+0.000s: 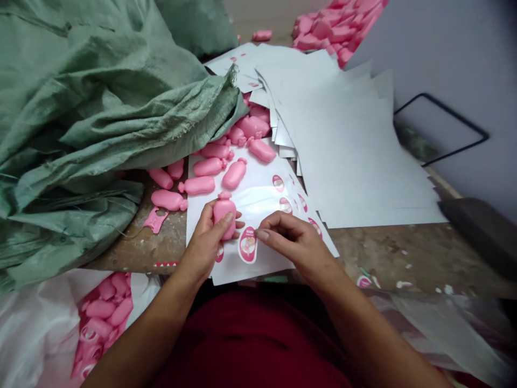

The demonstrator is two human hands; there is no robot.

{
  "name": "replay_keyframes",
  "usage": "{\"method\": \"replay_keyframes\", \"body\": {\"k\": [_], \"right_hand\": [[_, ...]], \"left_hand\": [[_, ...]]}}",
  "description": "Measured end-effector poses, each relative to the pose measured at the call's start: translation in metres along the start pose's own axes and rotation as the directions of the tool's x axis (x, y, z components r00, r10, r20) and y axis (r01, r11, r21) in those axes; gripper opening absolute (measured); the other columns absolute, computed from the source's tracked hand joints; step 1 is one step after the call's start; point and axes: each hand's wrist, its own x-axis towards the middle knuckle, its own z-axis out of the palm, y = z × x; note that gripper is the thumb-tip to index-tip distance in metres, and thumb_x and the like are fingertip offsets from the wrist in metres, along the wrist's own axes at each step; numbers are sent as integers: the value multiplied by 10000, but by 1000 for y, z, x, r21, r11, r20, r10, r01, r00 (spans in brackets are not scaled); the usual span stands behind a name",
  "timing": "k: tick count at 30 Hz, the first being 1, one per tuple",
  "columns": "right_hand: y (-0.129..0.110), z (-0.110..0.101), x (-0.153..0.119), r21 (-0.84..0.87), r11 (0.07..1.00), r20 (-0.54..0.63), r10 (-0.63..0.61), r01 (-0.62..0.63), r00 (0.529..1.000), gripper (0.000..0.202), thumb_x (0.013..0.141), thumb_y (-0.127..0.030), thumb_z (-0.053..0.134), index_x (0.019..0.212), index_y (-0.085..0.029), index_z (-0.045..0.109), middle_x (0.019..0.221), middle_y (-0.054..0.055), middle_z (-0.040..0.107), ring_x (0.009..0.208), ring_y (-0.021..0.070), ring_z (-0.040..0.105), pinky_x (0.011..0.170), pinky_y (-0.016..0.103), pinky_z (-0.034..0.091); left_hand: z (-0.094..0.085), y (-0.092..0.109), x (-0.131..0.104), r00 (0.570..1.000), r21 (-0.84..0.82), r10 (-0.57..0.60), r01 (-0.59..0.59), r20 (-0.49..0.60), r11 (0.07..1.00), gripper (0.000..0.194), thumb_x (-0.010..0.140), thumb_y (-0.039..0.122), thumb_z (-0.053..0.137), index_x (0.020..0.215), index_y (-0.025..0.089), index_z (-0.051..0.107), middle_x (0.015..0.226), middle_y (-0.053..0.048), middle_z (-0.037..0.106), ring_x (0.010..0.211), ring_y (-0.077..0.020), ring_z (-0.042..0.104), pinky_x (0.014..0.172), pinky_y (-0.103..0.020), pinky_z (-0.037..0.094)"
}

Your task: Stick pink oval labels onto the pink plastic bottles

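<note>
My left hand [207, 231] is closed around a pink plastic bottle [225, 214], which it holds upright over the sticker sheet [258, 207]. Pinched between the thumb and forefinger of my right hand [299, 240] is the edge of an oval pink-and-white sticker [247, 245] marked "BABY". The sticker hangs just right of the bottle and apart from it. More oval stickers [285, 205] show along the right part of the sheet. Several loose pink bottles [234, 173] lie on the sheet and left of it.
A green woven sack [121, 108] covers the left of the wooden table [388, 250]. Stacked white sheets [355, 156] lie to the right. A pink heap [335, 27] rises at the back. Lower left, a white bag [36, 328] holds labelled pink bottles [99, 310].
</note>
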Motion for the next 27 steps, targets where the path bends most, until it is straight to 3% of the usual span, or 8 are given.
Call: {"method": "replay_keyframes", "body": {"k": [7,15,23,27], "right_hand": [[-1,-2,1,-51,998,17,-33,34,999,222,800,-423,645,731,-213,636,651,-11,614,615,136,519,577,281,397],[1,-1,4,-11,1000,26,-13,13,1000,234,802,-444,649,732,-222,622,659,-4,675,599,139,538,590,289,415],[6,1,3,-6,1000,16,4,-4,1000,254,813,-461,652,739,-220,621,667,-5,677,623,144,557,614,298,419],[9,1,2,-48,999,-9,-8,8,1000,250,832,-448,644,742,-216,625,669,-10,665,624,138,544,607,287,410]], "left_hand": [[12,7,-17,967,-174,-173,206,188,963,482,841,609,624,1111,210,636,862,-24,666,813,-158,664,674,-236,527],[12,4,-17,960,-122,-200,226,196,966,592,822,680,586,1204,228,608,985,-57,683,833,-178,676,592,-219,501],[12,2,-19,960,-102,-191,214,203,971,569,829,660,594,1199,228,608,1023,-57,653,847,-168,648,618,-224,499],[9,0,-20,964,-17,-177,184,197,983,412,874,482,645,1227,272,605,1078,-30,610,896,-153,616,661,-230,505]]}}
